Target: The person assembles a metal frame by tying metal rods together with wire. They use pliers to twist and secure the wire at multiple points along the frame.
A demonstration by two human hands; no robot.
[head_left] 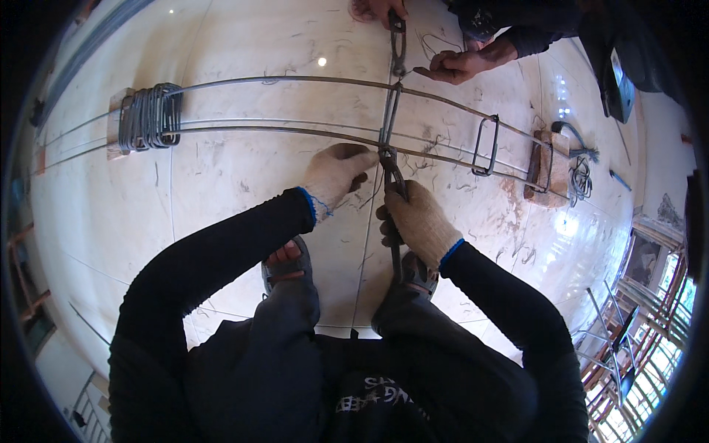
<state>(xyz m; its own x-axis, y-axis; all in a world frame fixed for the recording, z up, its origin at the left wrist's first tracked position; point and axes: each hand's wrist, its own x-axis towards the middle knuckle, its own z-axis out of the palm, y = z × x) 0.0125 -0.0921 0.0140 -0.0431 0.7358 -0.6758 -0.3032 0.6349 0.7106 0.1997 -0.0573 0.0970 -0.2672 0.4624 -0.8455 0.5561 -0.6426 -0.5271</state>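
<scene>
Across the glossy cream-tiled floor [244, 199], long grey steel rods [295, 78] run side by side, propped near their ends on a rough brown block [114, 127] and a reddish-brown block [539, 156]. Work looks partway along: one narrow steel loop [389, 118] already crosses the rods mid-length and a rectangular steel loop [494, 140] stands to its right, while a thick bunch of grey loops [151, 118] at the left seems not yet spread out. The person's cream-gloved right hand [421, 218] is curled around dark metal pincers [394, 168] meeting the near rod; the cream-gloved left hand [336, 177] reaches that joint, though I cannot tell whether its fingertips pinch anything. Opposite, a co-worker's bare hand [384, 10] grips dark iron pliers [399, 48]; the other bare hand [454, 65] is half-curled nearby. Dark wire scraps [528, 255] litter the tiles, and daylight glares through a barred opening [653, 369].
</scene>
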